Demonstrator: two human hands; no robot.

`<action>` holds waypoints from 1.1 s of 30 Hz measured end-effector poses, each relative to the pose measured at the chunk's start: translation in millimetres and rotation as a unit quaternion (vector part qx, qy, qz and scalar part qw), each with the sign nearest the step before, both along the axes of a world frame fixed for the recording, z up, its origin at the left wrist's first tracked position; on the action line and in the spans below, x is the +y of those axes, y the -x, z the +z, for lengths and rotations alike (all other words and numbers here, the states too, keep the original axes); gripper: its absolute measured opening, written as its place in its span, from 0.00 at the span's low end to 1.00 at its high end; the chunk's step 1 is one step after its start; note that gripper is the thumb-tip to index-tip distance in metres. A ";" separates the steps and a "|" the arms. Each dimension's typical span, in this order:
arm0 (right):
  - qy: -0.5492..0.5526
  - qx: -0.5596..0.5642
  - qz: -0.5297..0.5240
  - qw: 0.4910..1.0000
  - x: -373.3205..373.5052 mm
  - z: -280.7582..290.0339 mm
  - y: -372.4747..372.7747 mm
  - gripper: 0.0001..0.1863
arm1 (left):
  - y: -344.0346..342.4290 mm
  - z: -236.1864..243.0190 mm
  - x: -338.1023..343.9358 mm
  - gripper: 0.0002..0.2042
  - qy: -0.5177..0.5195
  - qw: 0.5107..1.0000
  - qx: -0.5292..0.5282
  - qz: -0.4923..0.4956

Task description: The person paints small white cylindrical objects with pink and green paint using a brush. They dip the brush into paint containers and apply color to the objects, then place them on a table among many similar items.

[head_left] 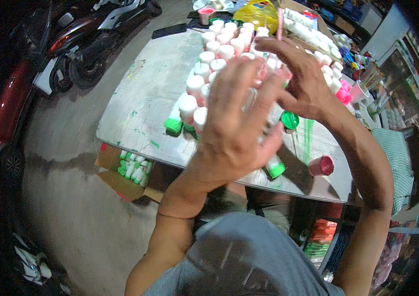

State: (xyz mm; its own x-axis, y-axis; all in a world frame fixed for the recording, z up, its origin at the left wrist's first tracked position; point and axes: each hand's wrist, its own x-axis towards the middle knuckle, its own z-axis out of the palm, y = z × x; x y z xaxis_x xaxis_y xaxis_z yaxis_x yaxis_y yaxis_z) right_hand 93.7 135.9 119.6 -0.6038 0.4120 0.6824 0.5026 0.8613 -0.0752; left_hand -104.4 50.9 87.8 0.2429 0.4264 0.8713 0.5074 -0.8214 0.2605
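Note:
My left hand [236, 113], blurred by motion, reaches over clustered white cylinders [188, 106] with pinkish tints, fingers stretched and thumb apart; its palm is hidden. My right hand [305, 79] arches just right of it, fingers curved and apart, near more white pieces [325, 66]; I cannot tell whether its fingertips touch any. A green-ended white tube [275, 166] lies under my left thumb, another green-ended piece [173, 124] left of the cluster. An open green pot [289, 120] sits below my right hand, and a dark pink pot [321, 166] at the table's near right.
The paint-marked table [140, 89] carries a phone [169, 30], yellow bag [259, 15], pink cup [206, 15] and brush jars [367, 96]. A box of tubes [130, 170] sits below. Parked motorbikes [86, 54] stand left; a cloth [392, 163] hangs at right.

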 end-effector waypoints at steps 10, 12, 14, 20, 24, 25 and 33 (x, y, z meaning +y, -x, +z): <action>0.074 -0.151 0.038 0.985 -6.2 -1.1 150.2 0.53 | 147.6 -21.1 -10.7 0.44 0.209 0.976 0.001 0.070; 0.050 -0.162 0.044 0.985 -3.8 -12.9 162.4 0.55 | 155.7 -52.6 -3.8 0.44 0.257 0.960 -0.005 0.107; 0.034 -0.178 0.043 0.982 -1.9 -20.1 170.8 0.51 | 156.4 -76.0 5.2 0.41 0.245 0.961 0.015 0.126; 0.041 -0.220 0.023 0.974 -2.1 -30.4 176.2 0.51 | 137.8 -91.5 14.5 0.34 0.300 0.939 0.053 0.159; 0.082 -0.240 0.005 0.967 -8.7 -26.0 171.2 0.56 | 137.6 -97.4 21.2 0.32 0.308 0.937 0.020 0.161; 0.083 -0.239 0.006 0.967 -9.2 -24.8 170.4 0.57 | 140.3 -98.2 21.2 0.31 0.292 0.941 0.009 0.169; 0.009 -0.127 0.014 0.992 -37.0 14.8 128.5 0.54 | 155.1 -46.1 -24.6 0.32 0.320 0.886 -0.323 0.087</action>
State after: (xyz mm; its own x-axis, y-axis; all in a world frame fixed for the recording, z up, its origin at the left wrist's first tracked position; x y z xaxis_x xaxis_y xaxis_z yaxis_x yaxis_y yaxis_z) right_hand -34.9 98.9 134.4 -0.7667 0.4037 0.4992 0.4833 0.8748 0.0347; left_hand -259.5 26.3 41.7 -0.3356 0.8662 0.3703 0.1875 -0.3238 0.9273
